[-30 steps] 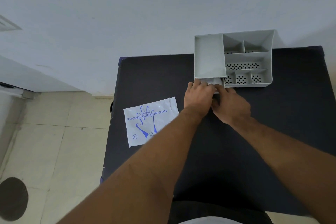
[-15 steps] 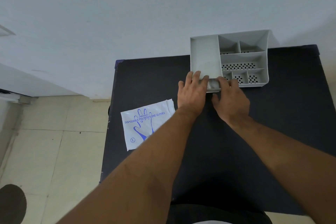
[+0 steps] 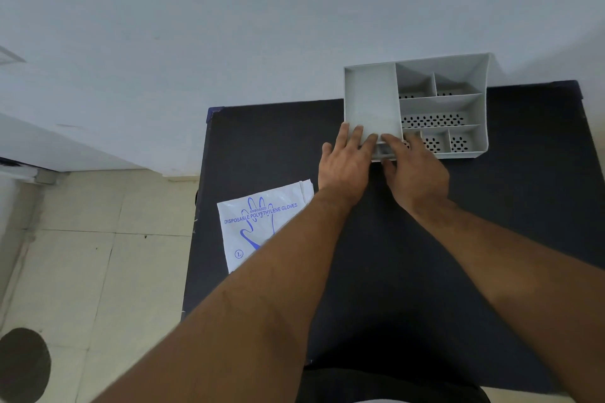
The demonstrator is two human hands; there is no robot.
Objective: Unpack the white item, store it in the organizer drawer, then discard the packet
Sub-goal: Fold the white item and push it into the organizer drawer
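The grey organizer (image 3: 373, 98) stands at the table's far edge against the wall. Its small front drawer (image 3: 382, 151) sticks out only slightly under the left compartment, and a sliver of it shows between my hands. My left hand (image 3: 347, 167) lies flat, fingers spread over the organizer's front rim, gripping nothing. My right hand (image 3: 414, 170) has fingers on top of the drawer front and the thumb beneath it. The white item is hidden. The glove packet (image 3: 262, 226), white with blue print, lies flat near the table's left edge, partly under my left forearm.
The dark table (image 3: 523, 206) ends at its left edge just beyond the packet, with tiled floor (image 3: 98, 271) below. A dark round object (image 3: 23, 363) sits on the floor at the bottom left. The wall (image 3: 262, 26) runs right behind the organizer.
Both hands have moved forward against the organizer's front, and the drawer has slid further in. The packet has not moved.
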